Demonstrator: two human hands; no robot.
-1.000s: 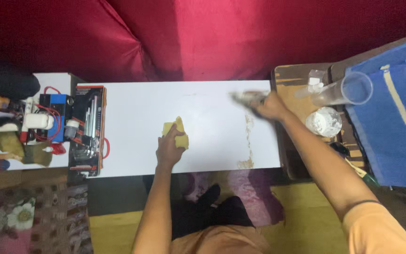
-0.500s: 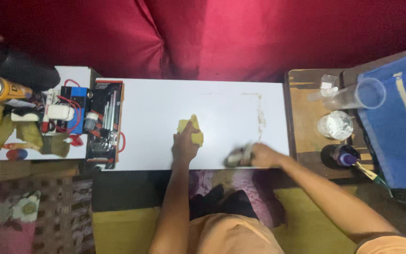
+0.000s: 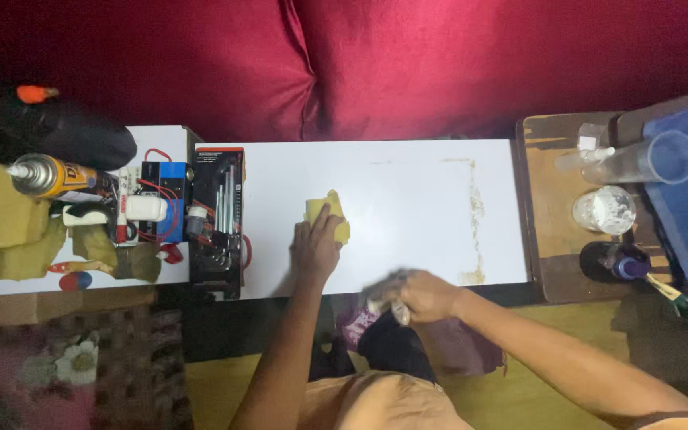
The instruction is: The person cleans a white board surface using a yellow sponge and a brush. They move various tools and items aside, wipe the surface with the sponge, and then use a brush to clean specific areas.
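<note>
A white desk (image 3: 408,183) runs left to right in front of a deep red cushioned backdrop (image 3: 376,64), with a patterned rug on the floor at the near left. The left hand (image 3: 316,247) lies flat, palm down, pressing a small yellow cloth (image 3: 330,211) against the middle of the desk; its fingers are spread over the cloth, not curled round it. The right hand (image 3: 420,293) is clenched on a crumpled greyish rag (image 3: 382,291), blurred with motion, at the near edge of the desk. A second ago that hand was at the far right corner of the desk, and half a second ago already at the near edge, so it has swept along the right end toward the body, while the left hand and yellow cloth have kept their place. A brownish stain streak (image 3: 475,223) still runs down the right end, so wiping there looks unfinished. Left of the desk stand an open tool case (image 3: 218,223) with metal keys, a blue box with red wires (image 3: 159,183) and a spray can (image 3: 49,177). On the right, a brown side stand (image 3: 551,199) carries a clear cup (image 3: 654,159) and a dark bottle (image 3: 615,263).
</note>
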